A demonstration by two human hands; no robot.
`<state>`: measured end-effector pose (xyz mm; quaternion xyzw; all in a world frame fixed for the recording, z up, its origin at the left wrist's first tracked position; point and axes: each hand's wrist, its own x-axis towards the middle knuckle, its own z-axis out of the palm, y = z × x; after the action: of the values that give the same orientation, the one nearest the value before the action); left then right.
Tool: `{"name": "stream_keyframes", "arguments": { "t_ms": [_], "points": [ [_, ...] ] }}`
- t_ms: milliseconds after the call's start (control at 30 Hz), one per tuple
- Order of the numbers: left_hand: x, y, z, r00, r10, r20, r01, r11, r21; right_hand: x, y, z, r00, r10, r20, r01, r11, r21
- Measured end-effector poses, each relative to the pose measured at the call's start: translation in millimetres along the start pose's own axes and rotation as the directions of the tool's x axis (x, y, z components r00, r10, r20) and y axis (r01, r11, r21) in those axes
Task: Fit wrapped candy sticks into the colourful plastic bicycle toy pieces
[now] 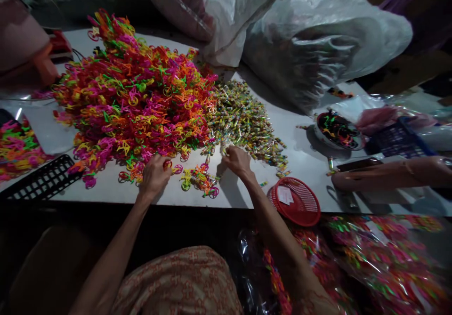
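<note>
My left hand (155,177) is closed on a small plastic toy bicycle (173,167), whose pink wheels stick out past the fingertips. Behind it rises a large heap of toy bicycles (137,98) in pink, orange, yellow and green. At the near edge of a pile of small clear-wrapped tubes (243,117), my right hand (238,161) pinches what looks like one tube; the fingers partly hide it. Between my hands, near the table's front edge, lies a small cluster of toy bicycles with tubes (200,178).
A red plastic basket (310,202) with a paper label stands right of my right forearm. Farther right are a bowl of dark pieces (339,130) and a blue basket (400,138). Big plastic sacks (328,37) line the back. A black grid basket (42,181) sits left.
</note>
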<state>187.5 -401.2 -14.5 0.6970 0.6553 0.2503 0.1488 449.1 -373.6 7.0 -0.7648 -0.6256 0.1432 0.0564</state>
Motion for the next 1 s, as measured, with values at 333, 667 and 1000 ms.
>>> {"name": "stream_keyframes", "arguments": {
  "t_ms": [333, 667, 1000],
  "points": [
    [-3, 15, -27.4, 0.885, -0.401, 0.235, 0.374, 0.314, -0.873, -54, -37, 16, 0.997, -0.005, 0.076, -0.076, 0.053, 0.996],
    [-29, 36, -26.6, 0.854, -0.249, 0.457, 0.476, 0.019, -0.879, -71, -73, 27, 0.959, -0.192, 0.209, -0.22, -0.036, 0.975],
    [-32, 36, -22.4, 0.786, -0.349, 0.511, 0.518, -0.08, -0.852, -78, -65, 32, 0.955, -0.149, 0.256, -0.268, -0.071, 0.961]
  ]
}}
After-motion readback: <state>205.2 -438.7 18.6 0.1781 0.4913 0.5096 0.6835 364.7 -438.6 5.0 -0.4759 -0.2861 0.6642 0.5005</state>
